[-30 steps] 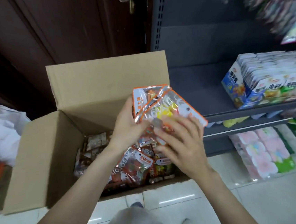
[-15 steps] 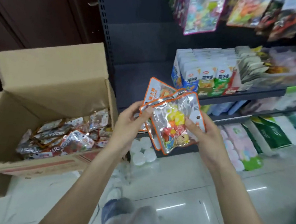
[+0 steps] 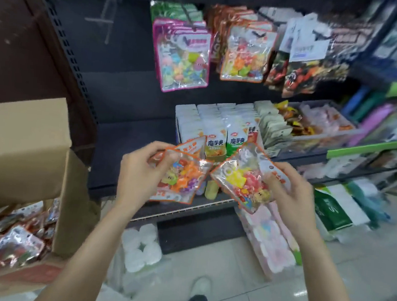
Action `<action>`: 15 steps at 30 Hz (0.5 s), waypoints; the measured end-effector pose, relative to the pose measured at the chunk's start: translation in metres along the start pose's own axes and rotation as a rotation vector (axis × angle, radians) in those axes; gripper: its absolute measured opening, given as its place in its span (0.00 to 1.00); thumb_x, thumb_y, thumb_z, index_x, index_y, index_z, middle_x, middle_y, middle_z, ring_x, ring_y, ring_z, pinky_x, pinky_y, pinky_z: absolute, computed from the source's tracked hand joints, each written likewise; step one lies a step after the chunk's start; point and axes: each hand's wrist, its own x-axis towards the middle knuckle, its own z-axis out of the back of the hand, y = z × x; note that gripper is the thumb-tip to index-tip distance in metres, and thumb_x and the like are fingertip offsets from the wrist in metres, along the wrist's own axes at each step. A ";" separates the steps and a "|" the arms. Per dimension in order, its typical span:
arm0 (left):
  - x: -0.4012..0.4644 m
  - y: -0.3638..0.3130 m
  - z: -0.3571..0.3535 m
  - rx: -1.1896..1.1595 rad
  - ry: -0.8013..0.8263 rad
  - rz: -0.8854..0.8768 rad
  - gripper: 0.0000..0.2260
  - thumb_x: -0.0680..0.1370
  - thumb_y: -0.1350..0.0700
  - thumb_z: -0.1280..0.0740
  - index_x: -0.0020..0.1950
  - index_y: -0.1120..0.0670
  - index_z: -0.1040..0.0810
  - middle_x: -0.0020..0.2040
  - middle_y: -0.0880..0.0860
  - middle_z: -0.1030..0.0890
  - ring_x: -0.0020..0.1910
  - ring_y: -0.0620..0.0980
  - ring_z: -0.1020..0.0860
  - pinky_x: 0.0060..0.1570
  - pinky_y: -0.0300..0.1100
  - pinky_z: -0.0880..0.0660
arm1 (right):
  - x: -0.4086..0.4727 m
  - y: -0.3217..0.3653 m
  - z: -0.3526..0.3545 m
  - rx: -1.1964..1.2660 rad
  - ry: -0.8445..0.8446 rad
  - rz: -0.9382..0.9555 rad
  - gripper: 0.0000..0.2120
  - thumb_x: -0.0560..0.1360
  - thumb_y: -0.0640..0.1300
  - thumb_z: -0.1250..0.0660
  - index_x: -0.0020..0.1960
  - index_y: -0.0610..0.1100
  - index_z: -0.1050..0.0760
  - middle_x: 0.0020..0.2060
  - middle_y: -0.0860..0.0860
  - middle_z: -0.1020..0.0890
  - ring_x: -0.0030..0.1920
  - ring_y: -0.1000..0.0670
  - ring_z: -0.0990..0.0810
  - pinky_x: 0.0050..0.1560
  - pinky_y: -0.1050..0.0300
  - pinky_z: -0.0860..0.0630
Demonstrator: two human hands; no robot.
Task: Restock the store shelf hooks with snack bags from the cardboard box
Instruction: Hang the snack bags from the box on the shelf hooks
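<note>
A snack bag pinched in each of my hands, in front of the shelf.

My left hand [image 3: 139,171] pinches one orange-edged snack bag [image 3: 180,175] and my right hand [image 3: 290,190] pinches another [image 3: 243,181], their corners nearly touching. The cardboard box [image 3: 23,148] stands open at my left with more bags inside. Beyond, hanging bags [image 3: 244,53] fill the shelf hooks.

Both snack bags [image 3: 180,175] [image 3: 245,179] are clear with orange borders, full of yellow, red and orange sweets. The cardboard box [image 3: 24,138] is plain brown. A hanging pack [image 3: 182,54] has a pink border; the shelf [image 3: 130,143] is dark grey.
</note>
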 end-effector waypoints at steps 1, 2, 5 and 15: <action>0.012 -0.002 -0.006 0.058 0.026 -0.046 0.02 0.74 0.52 0.27 0.43 0.44 0.18 0.38 0.42 0.17 0.37 0.36 0.21 0.41 0.38 0.26 | 0.017 0.003 0.010 -0.061 0.018 0.046 0.08 0.77 0.38 0.32 0.48 0.51 0.23 0.37 0.63 0.19 0.38 0.64 0.23 0.39 0.68 0.28; 0.025 -0.007 -0.011 0.097 0.064 -0.085 0.01 0.74 0.50 0.27 0.43 0.45 0.17 0.39 0.41 0.17 0.39 0.35 0.21 0.43 0.37 0.26 | 0.033 0.007 0.019 -0.099 0.022 0.085 0.07 0.76 0.41 0.31 0.48 0.54 0.23 0.39 0.63 0.18 0.39 0.64 0.23 0.40 0.67 0.27; 0.061 -0.024 -0.023 0.172 0.198 -0.184 0.09 0.71 0.42 0.31 0.44 0.45 0.17 0.42 0.37 0.18 0.44 0.35 0.20 0.48 0.40 0.24 | 0.085 0.030 0.039 -0.133 -0.041 0.213 0.11 0.73 0.38 0.27 0.50 0.49 0.25 0.42 0.59 0.20 0.42 0.66 0.23 0.41 0.71 0.29; 0.130 -0.085 -0.095 0.063 0.249 -0.232 0.05 0.74 0.58 0.28 0.46 0.47 0.19 0.68 0.47 0.28 0.63 0.38 0.27 0.55 0.22 0.33 | 0.244 0.058 0.020 -0.020 -0.059 0.428 0.08 0.75 0.41 0.32 0.52 0.47 0.30 0.47 0.59 0.25 0.49 0.60 0.24 0.51 0.64 0.28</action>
